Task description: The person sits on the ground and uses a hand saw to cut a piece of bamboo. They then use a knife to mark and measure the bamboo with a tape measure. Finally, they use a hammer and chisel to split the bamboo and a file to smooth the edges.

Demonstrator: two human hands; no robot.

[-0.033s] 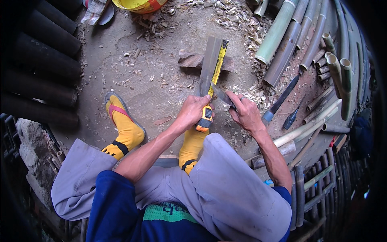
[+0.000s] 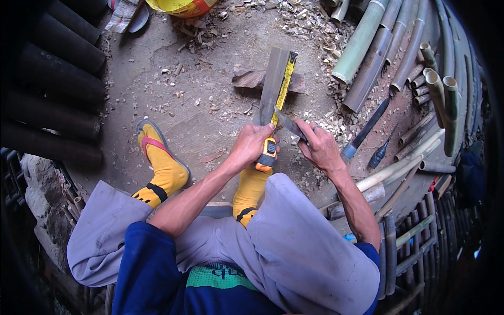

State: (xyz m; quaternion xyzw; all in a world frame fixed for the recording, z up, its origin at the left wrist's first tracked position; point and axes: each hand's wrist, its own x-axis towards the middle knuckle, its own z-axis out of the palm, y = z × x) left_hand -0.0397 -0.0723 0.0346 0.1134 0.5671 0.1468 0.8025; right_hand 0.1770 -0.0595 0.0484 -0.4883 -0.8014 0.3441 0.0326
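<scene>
My left hand [image 2: 251, 146] is closed round the lower end of a grey-brown bamboo piece [image 2: 272, 79], with an orange and black tape measure [image 2: 269, 147] beside the fingers. The tape's yellow blade [image 2: 286, 83] is drawn out along the right edge of the piece, up to its far end. My right hand [image 2: 321, 149] grips a knife [image 2: 288, 124], whose tip touches or nearly touches the yellow blade just above my left thumb. Under the far part of the bamboo piece lies a rough reddish-brown block [image 2: 248, 79]. The knife's handle is mostly hidden in my fingers.
Bamboo poles [image 2: 361, 42] are stacked at the right. Nearer lie a long dark blade tool [image 2: 367, 131] and a pointed tool with a dark handle [image 2: 379, 154]. Pale shavings [image 2: 315, 26] litter the ground. Dark pipes [image 2: 58, 79] line the left; a yellow-red container [image 2: 184, 6] stands far off.
</scene>
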